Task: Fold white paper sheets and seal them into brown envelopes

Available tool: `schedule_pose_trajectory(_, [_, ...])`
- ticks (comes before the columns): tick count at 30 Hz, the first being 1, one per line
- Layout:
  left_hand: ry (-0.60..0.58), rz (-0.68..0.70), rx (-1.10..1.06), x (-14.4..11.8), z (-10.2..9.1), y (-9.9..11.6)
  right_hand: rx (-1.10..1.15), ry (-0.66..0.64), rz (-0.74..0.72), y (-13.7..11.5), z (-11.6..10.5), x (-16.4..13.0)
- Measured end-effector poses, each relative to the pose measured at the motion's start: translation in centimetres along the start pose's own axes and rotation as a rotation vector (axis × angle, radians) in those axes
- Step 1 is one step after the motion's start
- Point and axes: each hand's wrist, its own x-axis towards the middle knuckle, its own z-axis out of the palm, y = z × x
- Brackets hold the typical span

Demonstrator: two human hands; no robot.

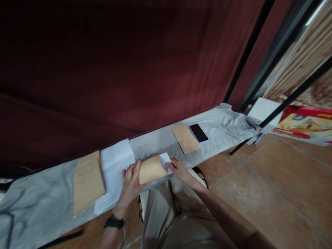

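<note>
As a person in light trousers sits at a narrow bench [158, 142] draped in gray cloth, both hands are at work on a brown paper envelope [151, 168] at the edge nearest the lap. The left hand [132, 178], a dark watch [114, 222] on its wrist, grips the envelope's left end, fingers over the far side and thumb along the near edge. The right hand [178, 168] has its fingers closed on folded white paper [165, 159] jutting from the opposite end; from here I cannot see its thumb clearly. To the left lie white sheets [116, 169] and, partly over them, a stack of larger brown envelopes [89, 183]. On the right, another brown envelope [186, 139] rests just beside a dark-screened smartphone [199, 132]. A deep red curtain [129, 69] hangs behind the bench.
</note>
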Motion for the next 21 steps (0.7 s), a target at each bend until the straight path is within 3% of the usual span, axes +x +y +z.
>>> schedule_pose_trajectory(5, [0.002, 0.012, -0.034, 0.1, 0.2, 0.6, -0.047, 0.003, -0.098, -0.3, 0.6, 0.2])
schedule_pose_trajectory(9, [-0.017, 0.031, -0.067, 0.1, 0.5, 0.8, -0.095, -0.043, -0.014, -0.4, 1.4, 0.6])
schedule_pose_trajectory(15, [-0.040, 0.028, -0.100, 0.2, 0.3, 1.3, -0.117, 0.002, 0.086, -0.3, 1.9, 0.7])
schedule_pose_trajectory(21, [-0.030, 0.021, -0.084, 0.3, 0.1, 1.9, -0.022, 0.140, 0.095, -0.5, 1.0, 0.0])
